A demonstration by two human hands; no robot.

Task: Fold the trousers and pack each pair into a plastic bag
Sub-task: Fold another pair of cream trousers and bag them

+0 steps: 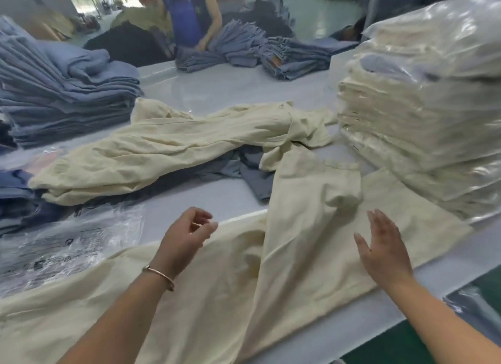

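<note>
A wide, glossy white counter (230,92) fills a bright workroom; a green floor (423,344) shows at the lower right, and daylight enters at the far left. Across the counter a person in a blue sleeveless top (187,17) handles folded blue garments. A tall stack of folded blue trousers (65,92) stands at the left and a stack of bagged cream trousers (423,114) at the right. Between them lies a loose heap of cream trousers (168,152) over some blue cloth. The nearest cream trousers (271,277) lie spread on the counter's front edge, under both hands. Flat plastic bags (59,250) lie at the left, their dark print too blurred to read. The left hand (187,239), with a bracelet (160,275) on its wrist, hovers loosely curled and holds nothing; the right hand (385,250) is spread flat, fingers straight, just above the cloth.
</note>
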